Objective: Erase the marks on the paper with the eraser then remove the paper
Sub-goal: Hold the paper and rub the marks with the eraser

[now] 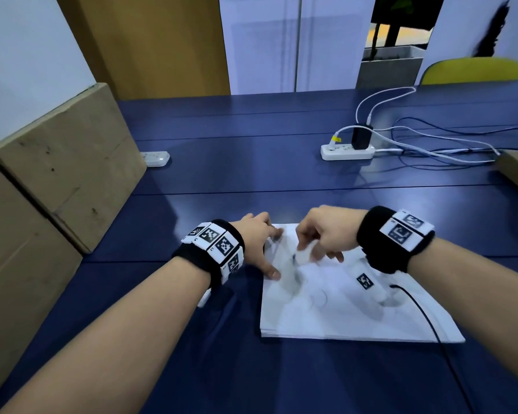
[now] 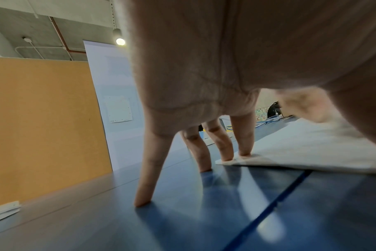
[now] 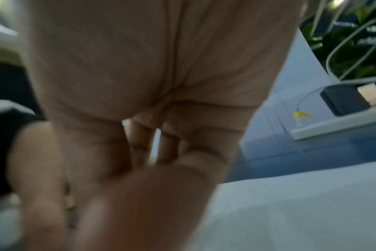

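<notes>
Left hand: the left hand [image 1: 253, 239] is spread, fingers straight; two fingertips [image 2: 245, 152] press the far left corner of the paper [image 1: 344, 312], the other fingertips stand on the blue table [image 1: 237, 162] just beside it, and the thumb touches the sheet's left edge.
Right hand: the right hand [image 1: 326, 234] hangs over the far part of the sheet with fingers curled downward; it is motion-blurred in both views, so I cannot tell whether it holds the eraser.
Paper: a thin white stack with faint grey marks, lying flat near the table's front edge, between the forearms.
Left side: cardboard boxes [image 1: 57, 162] stand along the table's left edge, with bare table between them and the left hand.
Far side: a white power strip [image 1: 347, 151] with cables lies well apart from the paper.
</notes>
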The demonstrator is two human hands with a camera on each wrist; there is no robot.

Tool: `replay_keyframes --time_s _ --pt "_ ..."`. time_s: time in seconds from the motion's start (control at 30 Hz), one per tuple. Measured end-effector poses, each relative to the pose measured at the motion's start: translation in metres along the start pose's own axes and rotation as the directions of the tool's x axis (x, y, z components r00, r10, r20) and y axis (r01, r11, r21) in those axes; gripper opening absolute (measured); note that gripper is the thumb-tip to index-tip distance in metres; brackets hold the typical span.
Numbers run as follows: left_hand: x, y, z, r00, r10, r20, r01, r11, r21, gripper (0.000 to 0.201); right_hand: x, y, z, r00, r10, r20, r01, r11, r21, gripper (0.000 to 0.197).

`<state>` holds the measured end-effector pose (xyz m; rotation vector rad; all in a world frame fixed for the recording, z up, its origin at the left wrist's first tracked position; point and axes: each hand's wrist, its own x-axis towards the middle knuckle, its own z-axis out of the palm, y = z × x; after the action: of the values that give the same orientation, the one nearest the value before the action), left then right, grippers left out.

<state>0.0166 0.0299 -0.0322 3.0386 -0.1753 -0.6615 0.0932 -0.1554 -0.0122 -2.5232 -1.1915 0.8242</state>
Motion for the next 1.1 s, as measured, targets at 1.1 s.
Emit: replay_keyframes --time_s 1.1 --pt "-0.003 0.003 -0.003 1.0 -0.022 0.007 0.023 1.0 -0.007 0.1 0.017 0.014 -0.012 0.969 0.101 -0.227 -0.1 0.995 0.019 0.015"
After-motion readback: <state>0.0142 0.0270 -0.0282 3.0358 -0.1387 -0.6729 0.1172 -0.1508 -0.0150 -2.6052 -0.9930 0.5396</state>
